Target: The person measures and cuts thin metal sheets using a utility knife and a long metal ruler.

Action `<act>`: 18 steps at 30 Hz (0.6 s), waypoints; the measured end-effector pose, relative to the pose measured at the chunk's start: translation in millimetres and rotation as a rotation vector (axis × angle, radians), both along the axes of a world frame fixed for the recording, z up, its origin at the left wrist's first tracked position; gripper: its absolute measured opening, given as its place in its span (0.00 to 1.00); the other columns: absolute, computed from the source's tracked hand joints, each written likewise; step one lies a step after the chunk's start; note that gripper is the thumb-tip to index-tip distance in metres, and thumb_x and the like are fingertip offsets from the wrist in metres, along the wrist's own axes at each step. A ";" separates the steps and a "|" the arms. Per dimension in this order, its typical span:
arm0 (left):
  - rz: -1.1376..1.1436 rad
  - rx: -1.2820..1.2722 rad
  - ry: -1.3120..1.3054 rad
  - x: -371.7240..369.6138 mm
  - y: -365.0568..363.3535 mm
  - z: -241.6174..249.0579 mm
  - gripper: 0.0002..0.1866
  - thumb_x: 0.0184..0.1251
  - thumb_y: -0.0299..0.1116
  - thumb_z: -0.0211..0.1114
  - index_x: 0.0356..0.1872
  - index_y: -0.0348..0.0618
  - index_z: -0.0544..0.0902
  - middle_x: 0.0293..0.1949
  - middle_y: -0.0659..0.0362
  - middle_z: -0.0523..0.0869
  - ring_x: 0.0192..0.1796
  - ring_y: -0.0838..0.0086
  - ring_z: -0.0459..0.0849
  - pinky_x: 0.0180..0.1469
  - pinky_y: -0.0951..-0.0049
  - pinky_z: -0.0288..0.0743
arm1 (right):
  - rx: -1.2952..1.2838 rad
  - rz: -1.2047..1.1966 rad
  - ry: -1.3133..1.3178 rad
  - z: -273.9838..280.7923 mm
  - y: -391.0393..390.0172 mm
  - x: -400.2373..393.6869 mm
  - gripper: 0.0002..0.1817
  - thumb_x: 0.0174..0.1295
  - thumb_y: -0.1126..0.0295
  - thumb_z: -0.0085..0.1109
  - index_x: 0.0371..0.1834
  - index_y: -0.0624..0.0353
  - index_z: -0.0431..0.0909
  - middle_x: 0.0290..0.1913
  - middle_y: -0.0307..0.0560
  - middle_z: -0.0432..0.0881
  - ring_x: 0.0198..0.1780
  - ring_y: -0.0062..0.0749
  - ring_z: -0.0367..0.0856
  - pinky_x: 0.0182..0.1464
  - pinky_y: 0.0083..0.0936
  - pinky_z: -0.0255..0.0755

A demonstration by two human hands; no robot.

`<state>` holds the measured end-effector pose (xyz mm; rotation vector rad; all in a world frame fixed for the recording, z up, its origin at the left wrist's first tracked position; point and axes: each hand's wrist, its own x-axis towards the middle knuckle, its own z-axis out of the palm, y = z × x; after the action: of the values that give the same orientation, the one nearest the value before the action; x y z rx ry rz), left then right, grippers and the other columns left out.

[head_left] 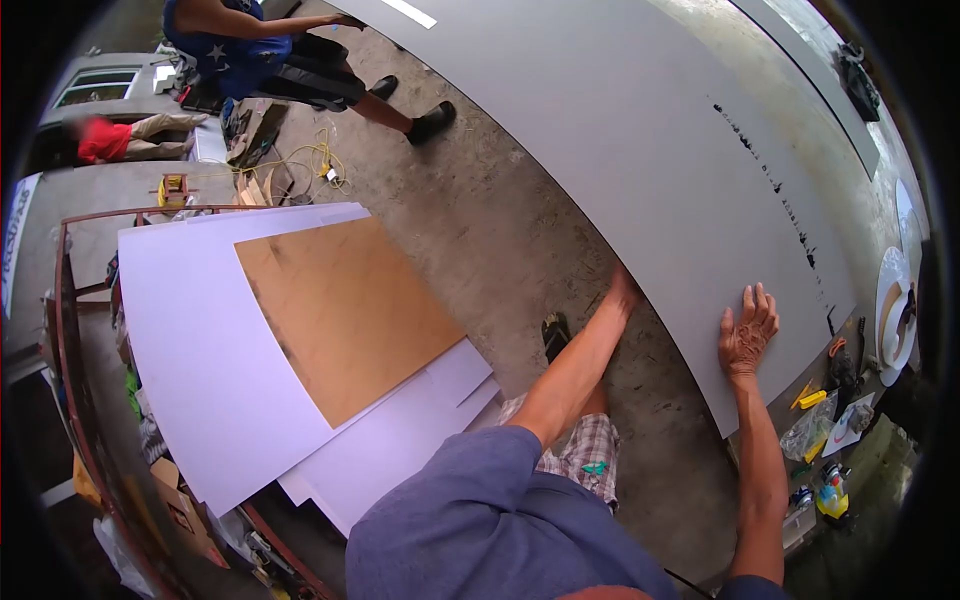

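A large grey flat sheet (pixel 660 150) stretches from the top of the view down to the right, with a broken line of black marks along its far side. My right hand (pixel 748 335) lies flat on its upper face near the close corner, fingers stretched out. At the sheet's near edge, my left hand (pixel 624 288) reaches underneath; its fingers are hidden, so its grip does not show. Across the sheet's upper left edge, another person's hand (pixel 348 20) touches the rim.
White sheets (pixel 200 330) with a brown board (pixel 350 310) on top rest on a metal frame (pixel 64 290) to the left. Tools and a yellow-handled item (pixel 812 399) lie at the right. A yellow cord (pixel 325 155) runs over the floor. A person in red (pixel 105 140) is farther back.
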<state>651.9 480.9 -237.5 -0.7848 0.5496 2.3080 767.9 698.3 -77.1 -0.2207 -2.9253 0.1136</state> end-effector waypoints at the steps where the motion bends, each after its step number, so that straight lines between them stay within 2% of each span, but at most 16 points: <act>1: -0.039 -0.056 -0.051 4.2 -15.5 -1.4 0.36 0.75 0.63 0.48 0.69 0.44 0.69 0.69 0.53 0.72 0.68 0.57 0.69 0.70 0.51 0.65 | -0.006 0.001 -0.002 0.2 -1.4 -0.3 0.30 0.66 0.55 0.49 0.70 0.57 0.65 0.73 0.51 0.63 0.74 0.47 0.56 0.73 0.50 0.47; 3: -0.125 -0.162 -0.152 23.0 -51.7 0.5 0.36 0.74 0.63 0.52 0.68 0.42 0.71 0.67 0.53 0.73 0.68 0.59 0.70 0.68 0.54 0.67 | -0.008 -0.006 -0.004 1.6 -0.3 0.9 0.30 0.66 0.55 0.49 0.70 0.57 0.66 0.73 0.51 0.63 0.74 0.47 0.56 0.73 0.50 0.47; 5: -0.080 -0.344 -0.219 44.2 -82.8 47.2 0.33 0.73 0.61 0.55 0.64 0.42 0.73 0.63 0.53 0.78 0.63 0.65 0.75 0.64 0.57 0.71 | -0.001 0.000 -0.005 -2.6 -1.3 4.1 0.30 0.66 0.55 0.50 0.69 0.57 0.66 0.73 0.51 0.63 0.74 0.47 0.56 0.73 0.50 0.47; 7: -0.206 -0.433 -0.079 73.4 -126.1 87.6 0.33 0.73 0.61 0.56 0.63 0.43 0.73 0.60 0.54 0.80 0.59 0.69 0.79 0.61 0.57 0.72 | 0.013 -0.008 -0.001 -3.0 2.6 -1.3 0.30 0.66 0.55 0.50 0.69 0.58 0.66 0.73 0.51 0.63 0.74 0.47 0.56 0.73 0.50 0.47; 10: -0.267 -0.504 0.084 98.9 -156.3 132.5 0.33 0.72 0.63 0.56 0.62 0.43 0.74 0.57 0.55 0.82 0.54 0.72 0.82 0.59 0.56 0.73 | 0.009 -0.012 -0.029 -2.0 0.4 6.6 0.31 0.66 0.55 0.49 0.70 0.58 0.65 0.73 0.51 0.62 0.74 0.48 0.56 0.73 0.49 0.47; 13: -0.304 -0.402 0.093 88.2 -157.9 124.0 0.39 0.71 0.66 0.55 0.67 0.41 0.70 0.62 0.53 0.78 0.62 0.68 0.78 0.63 0.56 0.70 | 0.015 -0.007 -0.015 -3.1 4.1 1.0 0.31 0.66 0.55 0.49 0.70 0.57 0.65 0.73 0.51 0.62 0.74 0.48 0.55 0.73 0.49 0.47; 14: -0.271 -0.386 0.034 81.1 -150.4 115.4 0.38 0.72 0.65 0.55 0.66 0.39 0.71 0.63 0.52 0.77 0.63 0.67 0.77 0.64 0.55 0.70 | 0.013 -0.008 -0.026 -2.5 4.1 2.8 0.31 0.66 0.55 0.49 0.70 0.57 0.65 0.73 0.51 0.62 0.74 0.48 0.55 0.73 0.49 0.47; 18: -0.138 -0.173 -0.119 30.5 -78.7 35.5 0.39 0.72 0.65 0.53 0.65 0.38 0.72 0.65 0.53 0.75 0.66 0.64 0.73 0.67 0.54 0.67 | 0.000 -0.009 -0.032 -1.1 2.4 1.9 0.31 0.66 0.54 0.49 0.70 0.57 0.65 0.73 0.50 0.62 0.74 0.47 0.55 0.73 0.49 0.47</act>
<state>682.4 402.2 -202.0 -0.9292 0.7329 2.0933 769.8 700.7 -78.2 -0.2380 -2.9553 0.1093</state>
